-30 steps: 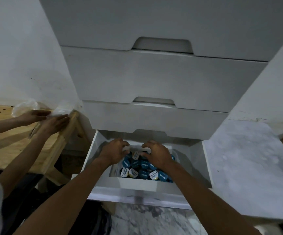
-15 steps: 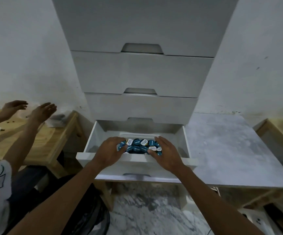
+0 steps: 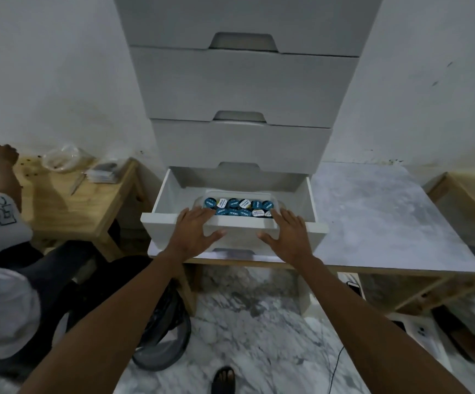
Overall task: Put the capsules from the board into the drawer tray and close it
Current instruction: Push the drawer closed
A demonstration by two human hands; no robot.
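Note:
The bottom drawer (image 3: 160,200) of a white cabinet stands pulled out. Inside it a clear plastic tray (image 3: 278,202) holds several blue and white capsules (image 3: 237,207), lids up. My left hand (image 3: 195,231) lies flat on the drawer's front panel, fingers spread, tips at the tray's near left corner. My right hand (image 3: 287,234) lies flat on the same panel further right, fingers spread, tips at the tray's near right corner. Neither hand holds anything.
The cabinet (image 3: 244,89) stands on a grey marbled board (image 3: 378,217), with three shut drawers above. Another person (image 3: 0,223) sits at left by a wooden table (image 3: 71,206) bearing plastic bags. A dark bag (image 3: 162,331), a cable and my foot are on the floor.
Both my hands have come out of the tray and now rest flat on the drawer front. The view has drawn back. The other person's hands have moved further left.

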